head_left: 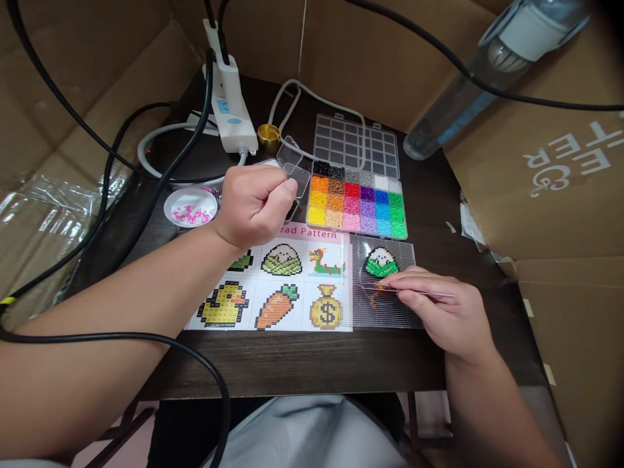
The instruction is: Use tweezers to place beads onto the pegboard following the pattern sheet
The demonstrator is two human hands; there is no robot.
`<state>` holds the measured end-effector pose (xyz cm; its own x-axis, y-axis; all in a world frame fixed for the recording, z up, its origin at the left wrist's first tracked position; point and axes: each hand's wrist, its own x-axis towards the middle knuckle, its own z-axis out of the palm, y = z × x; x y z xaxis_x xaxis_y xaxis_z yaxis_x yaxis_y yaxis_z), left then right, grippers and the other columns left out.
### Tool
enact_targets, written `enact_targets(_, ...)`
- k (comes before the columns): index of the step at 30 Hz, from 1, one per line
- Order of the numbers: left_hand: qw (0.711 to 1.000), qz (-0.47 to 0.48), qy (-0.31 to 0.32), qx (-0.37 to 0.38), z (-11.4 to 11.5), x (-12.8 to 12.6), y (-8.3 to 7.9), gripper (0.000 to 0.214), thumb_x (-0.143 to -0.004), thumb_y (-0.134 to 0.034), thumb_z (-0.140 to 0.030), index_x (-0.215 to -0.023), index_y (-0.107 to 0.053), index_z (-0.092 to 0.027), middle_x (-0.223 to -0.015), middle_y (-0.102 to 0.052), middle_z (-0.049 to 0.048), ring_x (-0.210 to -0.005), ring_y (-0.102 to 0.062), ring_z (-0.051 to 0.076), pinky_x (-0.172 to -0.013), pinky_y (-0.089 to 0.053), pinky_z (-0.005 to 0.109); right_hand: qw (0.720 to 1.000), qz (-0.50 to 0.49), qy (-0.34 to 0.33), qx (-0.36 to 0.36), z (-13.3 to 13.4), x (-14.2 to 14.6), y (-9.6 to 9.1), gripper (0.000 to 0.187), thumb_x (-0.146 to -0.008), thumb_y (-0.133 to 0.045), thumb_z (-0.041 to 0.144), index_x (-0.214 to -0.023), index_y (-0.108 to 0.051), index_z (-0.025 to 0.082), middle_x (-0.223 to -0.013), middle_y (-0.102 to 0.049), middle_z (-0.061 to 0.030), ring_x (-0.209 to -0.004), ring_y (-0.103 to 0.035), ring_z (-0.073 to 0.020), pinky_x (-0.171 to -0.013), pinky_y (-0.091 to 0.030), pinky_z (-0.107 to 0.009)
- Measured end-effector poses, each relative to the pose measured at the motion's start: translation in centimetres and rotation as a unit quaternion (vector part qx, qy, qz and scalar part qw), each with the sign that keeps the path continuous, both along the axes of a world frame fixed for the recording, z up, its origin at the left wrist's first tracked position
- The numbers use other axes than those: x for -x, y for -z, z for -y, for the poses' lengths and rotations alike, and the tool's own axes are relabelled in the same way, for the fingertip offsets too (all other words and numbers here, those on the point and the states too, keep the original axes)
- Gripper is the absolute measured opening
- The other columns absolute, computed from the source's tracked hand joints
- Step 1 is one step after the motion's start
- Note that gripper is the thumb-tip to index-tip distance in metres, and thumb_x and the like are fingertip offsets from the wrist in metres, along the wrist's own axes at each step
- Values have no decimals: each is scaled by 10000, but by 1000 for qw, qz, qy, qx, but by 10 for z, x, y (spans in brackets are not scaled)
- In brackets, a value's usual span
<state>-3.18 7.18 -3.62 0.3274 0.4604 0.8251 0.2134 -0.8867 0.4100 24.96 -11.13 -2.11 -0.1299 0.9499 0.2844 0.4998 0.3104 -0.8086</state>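
Note:
My right hand (451, 312) pinches slim metal tweezers (436, 294), held low over a clear pegboard (387, 315). On that board is a finished-looking bead figure (383, 262), white on top with green leaves and a black outline. Below it runs a short curved row of orange-brown beads (373, 300), partly behind the tweezers and fingers. My left hand (258, 203) is closed in a fist above the top of the printed pattern sheet (303, 257); anything inside it is hidden. The sheet shows a duck, a carrot, a money bag, a dragon boat and a rice dumpling.
Behind the sheet lies an open bead box (358, 233) sorted by colour. A white dish (190, 192) of pink and white beads stands left, near a gold cup (269, 136) and a power strip (236, 123). Black cables cross over my left arm. Cardboard walls surround the table.

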Motion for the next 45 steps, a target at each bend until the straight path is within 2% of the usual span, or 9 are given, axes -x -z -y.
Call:
enact_targets(10, 1000, -6, -8, 16, 1, 0, 0, 476, -994, -510, -220, -619, -216, -219, -546, -184, -41, -481, -197, 124, -498, -184, 364, 1000, 8, 5, 1, -3, 2, -1, 152, -941, -723, 199, -952, -860, 265, -914, -839, -49, -851, -808, -219, -822, -663, -354)
enact_targets(18, 1000, -11, 1, 22, 1, 1, 0, 507, -1022, -514, -261, -609, -224, -212, -544, -200, -37, -490, -197, 115, -505, -202, 352, 1000, -5, 8, 8, -1, -1, 2, 183, -928, -729, 155, -976, -858, 276, -939, -839, -37, -875, -801, -209, -818, -649, -335)
enact_targets(24, 1000, -9, -2, 20, 2, 0, 0, 505, -1031, -505, -278, -620, -219, -216, -550, -206, -36, -488, -202, 122, -510, -204, 357, 1000, -10, 15, 5, -1, -1, 2, 132, -930, -741, 220, -939, -864, 268, -908, -837, -54, -839, -800, -234, -808, -655, -382)
enact_targets(45, 1000, -19, 15, 3, -1, 2, 0, 529, -1047, -518, -289, -598, -252, -201, -538, -223, -39, -500, -225, 102, -504, -211, 328, 1000, -13, 8, 17, -2, 1, 2, 149, -933, -734, 203, -948, -866, 270, -904, -838, -48, -838, -804, -222, -775, -662, -348)
